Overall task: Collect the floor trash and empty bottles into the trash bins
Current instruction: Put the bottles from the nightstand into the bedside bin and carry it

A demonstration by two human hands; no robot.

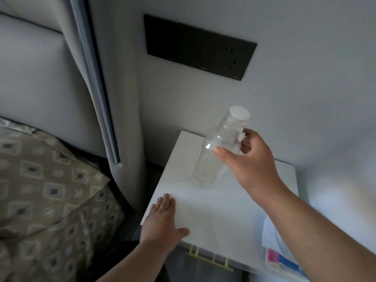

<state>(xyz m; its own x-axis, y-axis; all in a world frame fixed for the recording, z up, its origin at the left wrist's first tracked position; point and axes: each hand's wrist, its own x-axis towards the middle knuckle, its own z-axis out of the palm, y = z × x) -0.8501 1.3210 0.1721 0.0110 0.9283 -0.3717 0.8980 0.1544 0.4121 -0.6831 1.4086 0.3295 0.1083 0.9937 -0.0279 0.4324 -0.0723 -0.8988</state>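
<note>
While the left hand [162, 220] is lying flat, fingers straight and close together, on the front left edge of a white nightstand [213, 216], the right hand [254, 159] is gripping a clear plastic bottle [205, 165] with a white cap [239, 113], thumb and fingers curling round its upper body. The bottle is tilting, its base at the nightstand's top. A black socket panel [200, 46] is showing on the wall above, its tiny lettering unreadable. A patterned bedcover [50, 180] is lying to the left.
</note>
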